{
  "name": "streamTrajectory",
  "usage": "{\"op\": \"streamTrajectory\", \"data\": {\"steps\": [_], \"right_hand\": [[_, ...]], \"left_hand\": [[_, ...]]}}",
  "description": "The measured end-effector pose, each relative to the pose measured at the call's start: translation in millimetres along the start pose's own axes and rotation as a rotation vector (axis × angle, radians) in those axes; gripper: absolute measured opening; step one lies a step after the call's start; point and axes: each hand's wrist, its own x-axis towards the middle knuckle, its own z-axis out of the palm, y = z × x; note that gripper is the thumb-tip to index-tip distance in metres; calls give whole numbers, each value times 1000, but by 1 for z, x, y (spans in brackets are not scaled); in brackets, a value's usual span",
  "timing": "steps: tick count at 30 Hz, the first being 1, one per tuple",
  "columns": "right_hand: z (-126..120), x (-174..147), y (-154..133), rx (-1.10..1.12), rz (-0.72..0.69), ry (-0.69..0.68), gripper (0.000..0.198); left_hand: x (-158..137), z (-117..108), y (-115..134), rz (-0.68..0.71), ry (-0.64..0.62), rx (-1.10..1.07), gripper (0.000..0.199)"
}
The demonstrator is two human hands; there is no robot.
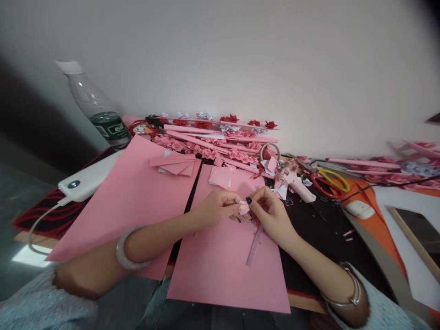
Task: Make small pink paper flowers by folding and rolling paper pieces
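Note:
Above a sheet of pink paper (227,279), my left hand (218,208) pinches a small folded piece of pink paper (244,208) between thumb and fingers. My right hand (270,215) closes on the same piece from the other side, its dark-nailed thumb pressed against it. Below the right hand a narrow translucent strip or stick (253,247) slants down over the sheet; its upper end is hidden, so I cannot tell whether it is held. Just behind the hands lies a small stack of pink paper squares (221,176).
Folded pink papers (177,164) lie on another pink sheet (137,183). Paper flowers (206,151) line the wall. A glue gun (296,183), scissors (333,179) and a tape roll (270,152) sit right. A bottle (106,121) and power bank (89,176) stand left; a phone (421,233) lies far right.

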Motion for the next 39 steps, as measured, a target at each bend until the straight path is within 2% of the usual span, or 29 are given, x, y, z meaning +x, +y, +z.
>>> {"op": "streamTrajectory", "data": {"steps": [7, 11, 18, 23, 27, 32, 39], "right_hand": [[0, 0, 1, 99, 64, -66, 16], [-1, -1, -2, -21, 13, -139, 27], [-3, -1, -1, -165, -59, -211, 26], [-2, -1, -3, -183, -90, -199, 24], [-2, -3, -2, -168, -68, -117, 23], [-3, -3, -1, -195, -60, -30, 22], [-3, -1, 0, -197, -83, -25, 20]], "left_hand": [[1, -1, 0, -17, 20, -3, 15], [1, -2, 0, -9, 18, -3, 15], [2, -3, -5, 2, -12, 4, 11], [2, -3, -2, -8, -5, 18, 13], [2, -3, 0, -33, 9, 28, 14], [1, -3, -1, -44, -74, 18, 15], [0, -3, -2, -69, -136, -4, 19]]}}
